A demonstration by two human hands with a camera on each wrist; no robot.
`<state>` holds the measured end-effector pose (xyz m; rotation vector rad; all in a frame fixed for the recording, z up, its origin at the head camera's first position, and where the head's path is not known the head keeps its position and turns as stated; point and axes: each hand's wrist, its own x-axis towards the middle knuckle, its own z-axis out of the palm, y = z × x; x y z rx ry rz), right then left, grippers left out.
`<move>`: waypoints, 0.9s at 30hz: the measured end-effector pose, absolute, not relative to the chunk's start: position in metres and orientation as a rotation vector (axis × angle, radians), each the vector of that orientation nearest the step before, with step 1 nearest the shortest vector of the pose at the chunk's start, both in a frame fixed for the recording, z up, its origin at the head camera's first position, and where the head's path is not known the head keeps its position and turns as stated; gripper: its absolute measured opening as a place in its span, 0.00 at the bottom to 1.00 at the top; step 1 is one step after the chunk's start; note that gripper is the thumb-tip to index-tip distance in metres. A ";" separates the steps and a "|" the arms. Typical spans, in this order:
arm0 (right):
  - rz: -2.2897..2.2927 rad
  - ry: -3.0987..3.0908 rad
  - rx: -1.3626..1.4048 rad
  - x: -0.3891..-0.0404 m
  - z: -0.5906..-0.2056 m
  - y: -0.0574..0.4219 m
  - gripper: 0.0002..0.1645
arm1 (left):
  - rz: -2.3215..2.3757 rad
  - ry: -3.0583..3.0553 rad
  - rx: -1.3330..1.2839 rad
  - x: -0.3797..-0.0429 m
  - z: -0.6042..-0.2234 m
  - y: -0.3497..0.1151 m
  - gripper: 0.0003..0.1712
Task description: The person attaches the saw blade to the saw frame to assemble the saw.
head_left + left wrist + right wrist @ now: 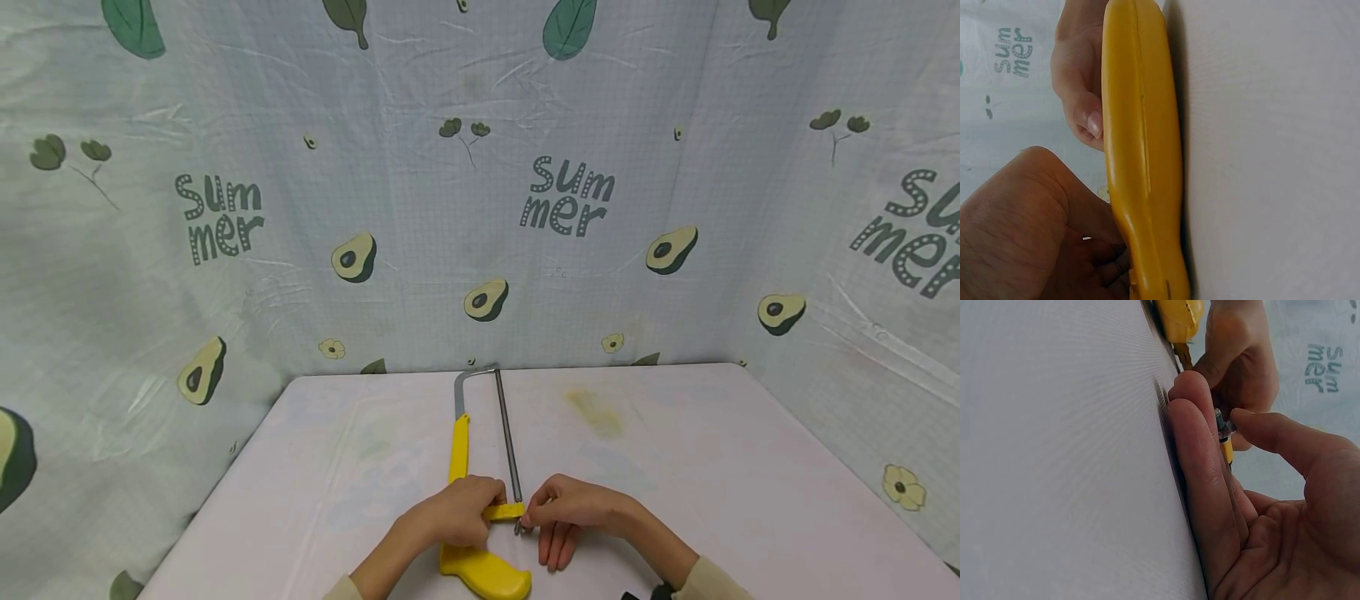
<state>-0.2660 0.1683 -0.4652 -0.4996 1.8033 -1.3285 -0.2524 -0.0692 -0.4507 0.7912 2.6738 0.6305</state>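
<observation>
A hacksaw [459, 450] with a yellow handle and grey metal bow lies on the table, its bow end pointing away from me. Its straight blade side [507, 433] runs along the right. My left hand [467, 510] grips the yellow frame just ahead of the handle; its fingers are partly hidden. At the near end of the blade, my right hand [573, 512] pinches a small metal wing nut [1225, 425] between thumb and forefinger, the other fingers resting low by the tabletop. The left wrist view is largely filled by the yellow handle [1141, 125].
The white table [675, 450] extends around the saw, with a faint yellowish stain [596, 414] toward the back. Behind and beside it hangs a pale curtain [420, 200] printed with avocados and leaves. A small dark object [630, 596] shows at the bottom edge near the right forearm.
</observation>
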 end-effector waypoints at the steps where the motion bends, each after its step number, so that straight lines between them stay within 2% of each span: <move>1: -1.329 1.806 -0.501 -0.266 -0.465 0.168 0.20 | 0.632 2.673 0.790 -0.252 -0.451 -0.069 0.21; 27: -1.326 1.788 -0.495 -0.267 -0.466 0.168 0.19 | 0.627 2.675 0.793 -0.252 -0.450 -0.069 0.21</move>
